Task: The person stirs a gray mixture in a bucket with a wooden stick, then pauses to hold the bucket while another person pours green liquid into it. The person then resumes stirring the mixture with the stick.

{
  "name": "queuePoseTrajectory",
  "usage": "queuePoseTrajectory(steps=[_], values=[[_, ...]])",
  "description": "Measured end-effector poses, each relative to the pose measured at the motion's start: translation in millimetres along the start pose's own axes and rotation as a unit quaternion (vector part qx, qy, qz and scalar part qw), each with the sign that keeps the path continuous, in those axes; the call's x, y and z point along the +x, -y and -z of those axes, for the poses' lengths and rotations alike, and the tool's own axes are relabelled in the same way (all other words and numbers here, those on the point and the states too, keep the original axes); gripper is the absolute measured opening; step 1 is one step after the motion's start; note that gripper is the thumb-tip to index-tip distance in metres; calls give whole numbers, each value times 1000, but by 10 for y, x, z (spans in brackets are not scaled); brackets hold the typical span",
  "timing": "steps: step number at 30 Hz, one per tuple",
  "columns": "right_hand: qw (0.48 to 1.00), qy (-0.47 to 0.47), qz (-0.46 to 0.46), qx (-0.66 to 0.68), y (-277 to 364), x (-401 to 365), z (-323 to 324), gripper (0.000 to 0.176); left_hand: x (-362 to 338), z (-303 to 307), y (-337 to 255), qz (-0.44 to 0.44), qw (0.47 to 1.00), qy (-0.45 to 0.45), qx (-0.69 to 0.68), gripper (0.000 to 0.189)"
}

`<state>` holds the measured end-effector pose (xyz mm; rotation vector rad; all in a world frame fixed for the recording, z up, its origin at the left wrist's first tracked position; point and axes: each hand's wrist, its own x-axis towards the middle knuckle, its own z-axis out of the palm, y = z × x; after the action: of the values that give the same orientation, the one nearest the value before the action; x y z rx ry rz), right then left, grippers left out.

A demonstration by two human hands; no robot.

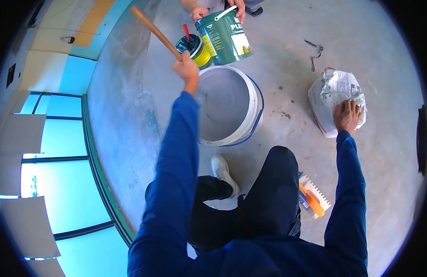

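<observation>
My left hand is closed round a long wooden stick, above the left rim of a large white bucket. The stick slants up and to the left. Grey liquid or paste lies in the bucket, and a blue handle hangs at its right side. At the right, my right hand rests on a crumpled white bag, its fingers spread over the top. What is inside the bag is hidden.
Beyond the bucket, another person's hands hold a green tub. Beside it stands a smaller green pot with a red handle sticking up. A notched trowel lies near my right knee. Windows line the left.
</observation>
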<state>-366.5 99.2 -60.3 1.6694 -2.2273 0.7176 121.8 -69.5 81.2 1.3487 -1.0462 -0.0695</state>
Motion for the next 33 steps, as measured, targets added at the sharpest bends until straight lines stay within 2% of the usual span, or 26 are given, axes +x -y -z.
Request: queuePoseTrajectory(steps=[1, 3, 5, 8, 11, 13, 15, 17, 20, 22, 24, 26, 28, 30, 32, 33], values=[[1000, 1, -1, -7, 4, -2, 3, 14, -83, -150, 46, 60, 994, -54, -73, 30], [1000, 2, -1, -10, 5, 10, 2, 14, -283, -353, 163, 178, 948, -155, -211, 31], [1000, 10, 4, -1, -3, -21, 26, 14, -706, -114, -322, 333, 907, -51, -254, 33], [1000, 12, 5, -7, 14, -19, 33, 15, -930, 455, -313, 393, 868, 174, -250, 31], [1000, 5, 3, -11, 17, -10, 25, 15, -488, 816, -269, 364, 890, 256, -102, 30], [1000, 1, 6, -6, 22, 10, 31, 15, -131, 732, -160, 343, 908, 208, -121, 28], [1000, 10, 2, -5, 18, -26, 39, 15, 82, 347, -63, 133, 980, 144, -25, 25], [1000, 24, -3, -7, 5, -13, 17, 15, 40, -154, 31, 7, 999, 45, -25, 24], [1000, 7, 3, -4, 21, 24, 25, 15, -176, -579, -189, 161, 957, -90, -223, 25], [1000, 15, 4, -7, 20, -35, 40, 15, -522, -324, -421, 325, 900, 4, -290, 29], [1000, 9, 4, -12, 17, -4, 20, 16, -898, 196, -195, 380, 825, 177, -379, 31], [1000, 18, -1, -8, 21, -9, 46, 16, -906, 644, -290, 409, 863, 230, -189, 30], [1000, 21, 0, -5, 25, 3, 46, 16, -605, 854, -188, 336, 907, 233, -104, 26], [1000, 15, -4, -5, 23, 3, 33, 15, -239, 712, -198, 291, 934, 194, -70, 29], [1000, 8, -1, -6, 21, -30, 8, 14, 135, 348, 112, 132, 985, 111, -30, 25], [1000, 4, 3, -8, 10, -8, 5, 14, 238, 118, 92, 120, 989, 37, -76, 27]])
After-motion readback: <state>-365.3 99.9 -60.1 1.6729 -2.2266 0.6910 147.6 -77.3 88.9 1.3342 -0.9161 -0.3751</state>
